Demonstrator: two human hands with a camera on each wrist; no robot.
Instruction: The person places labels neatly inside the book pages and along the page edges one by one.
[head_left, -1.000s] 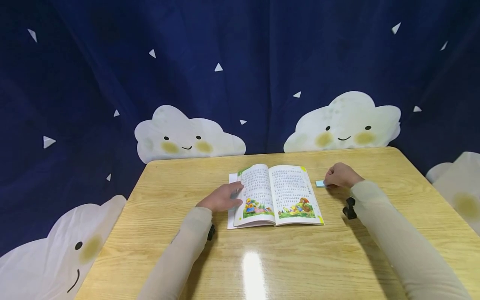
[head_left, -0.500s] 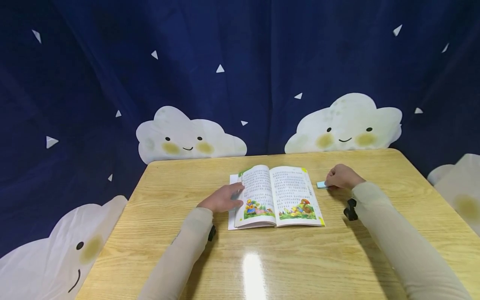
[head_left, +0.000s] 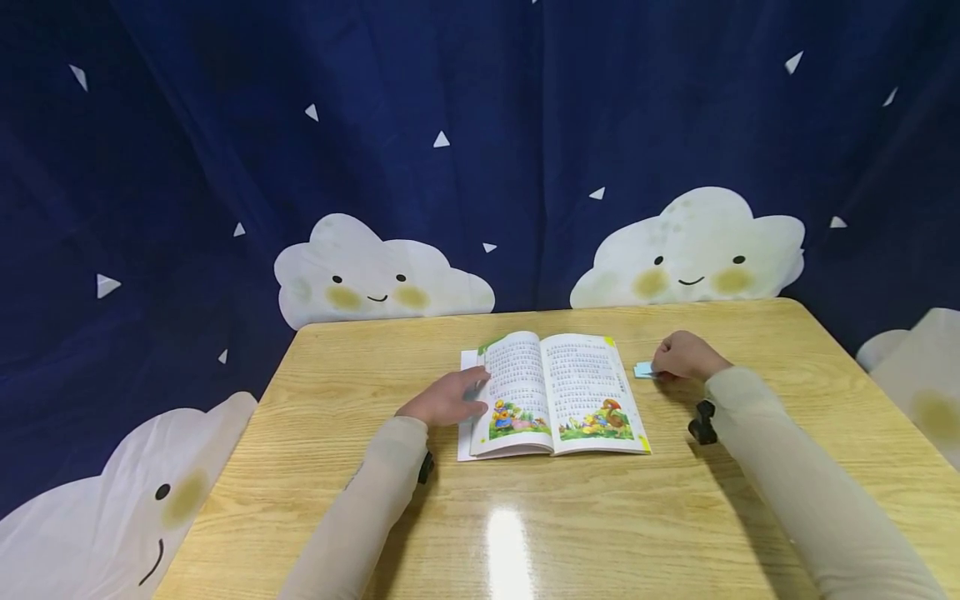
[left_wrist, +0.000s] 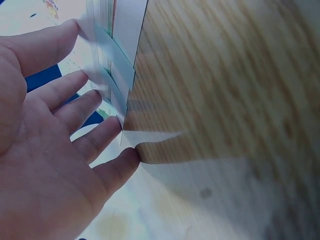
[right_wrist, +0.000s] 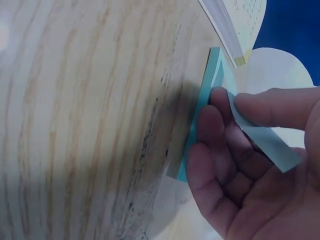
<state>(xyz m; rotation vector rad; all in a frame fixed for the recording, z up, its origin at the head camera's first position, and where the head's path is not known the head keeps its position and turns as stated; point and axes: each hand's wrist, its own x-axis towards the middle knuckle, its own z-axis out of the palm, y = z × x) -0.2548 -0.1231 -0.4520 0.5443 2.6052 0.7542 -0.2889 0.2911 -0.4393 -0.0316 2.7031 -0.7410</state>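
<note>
An illustrated book [head_left: 585, 371] lies open on the wooden table. My left hand [head_left: 444, 400] rests at its left page edge, fingers loosely extended and thumb over the page. In the left wrist view, pale blue sticky notes [left_wrist: 119, 57] stick out from the page edges, close to the fingertips. To the right of the book, my right hand [head_left: 686, 355] is at a light blue sticky note pad [right_wrist: 204, 97] on the table. Thumb and index finger pinch a curled top sheet [right_wrist: 272, 146], bent up from the pad; the other fingers are against the pad's side.
The wooden table [head_left: 360, 350] extends around the book, with its far edge against a dark blue curtain [head_left: 495, 125] printed with smiling clouds. A bright light reflection falls on the tabletop in front of the book. Dark wrist devices [head_left: 702, 422] sit under the sleeves.
The sticky note sheet at my right hand has lifted and bent a little from the pad. My left hand stays at the book's edge; the head view shifts slightly.
</note>
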